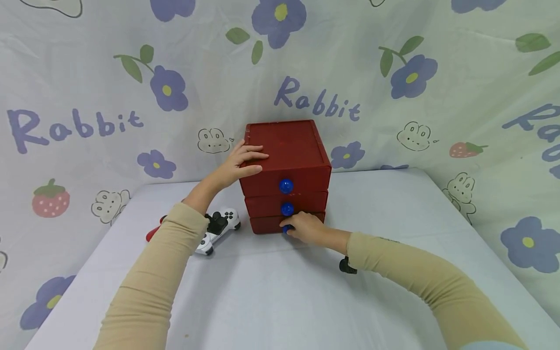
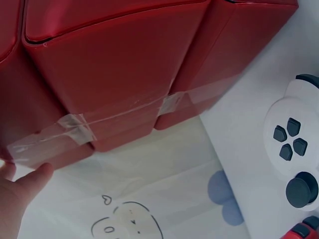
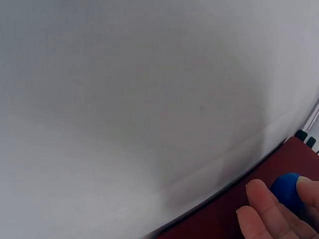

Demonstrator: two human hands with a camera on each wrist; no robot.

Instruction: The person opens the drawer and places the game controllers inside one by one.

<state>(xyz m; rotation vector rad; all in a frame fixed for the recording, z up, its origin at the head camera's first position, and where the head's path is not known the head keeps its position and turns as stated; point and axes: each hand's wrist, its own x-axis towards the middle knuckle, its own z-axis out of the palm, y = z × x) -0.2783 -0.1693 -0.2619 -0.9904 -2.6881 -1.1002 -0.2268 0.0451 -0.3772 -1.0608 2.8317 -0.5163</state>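
A dark red three-drawer cabinet [image 1: 284, 146] stands on the white table, each drawer front bearing a round blue knob. My left hand [image 1: 240, 163] rests on the cabinet's top left edge with its fingers spread; the left wrist view catches its thumb and a fingertip beside the cabinet's taped red side [image 2: 114, 64]. Down at the bottom drawer [image 1: 264, 224], my right hand [image 1: 305, 227] pinches the lowest blue knob [image 3: 286, 191] between thumb and fingers. All the drawers look closed in the head view.
Left of the cabinet lies a white game controller [image 1: 220, 228], partly behind my left sleeve. A red object [image 1: 153, 233] shows beyond that sleeve. Behind the table [image 1: 262, 301] hangs a patterned cloth [image 1: 210, 92] with rabbits and flowers.
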